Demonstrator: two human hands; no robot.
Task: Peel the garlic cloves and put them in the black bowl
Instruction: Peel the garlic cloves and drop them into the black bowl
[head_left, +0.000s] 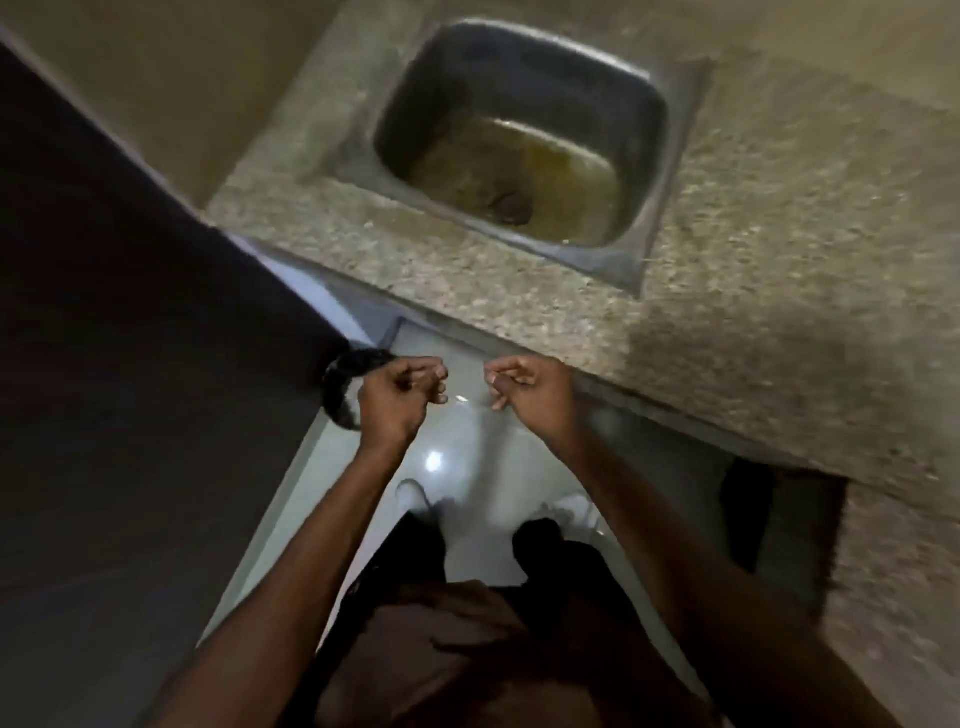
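Garlic is too small and blurry for us to see, and the black bowl (345, 389) sits just behind our left hand (397, 392). Both our left hand and right hand (530, 392) have curled fingers, but we cannot tell what they pinch. A clove could slip and drop to the floor (467, 457), because our hands are over it, not the bowl.

At twelve o'clock we see a metal sink (524, 140), its walls dull and smeared, holding murky brownish water, set into a speckled stone countertop (769, 270) that looks rough and grainy with a matt finish. At six o'clock we look down on a pale tiled floor (467, 447), smooth and glossy enough to throw back bright spots of light, while at nine o'clock we see a black bowl (340, 387) with a shiny rim beside a dark, matt, smooth flat surface (130, 312)
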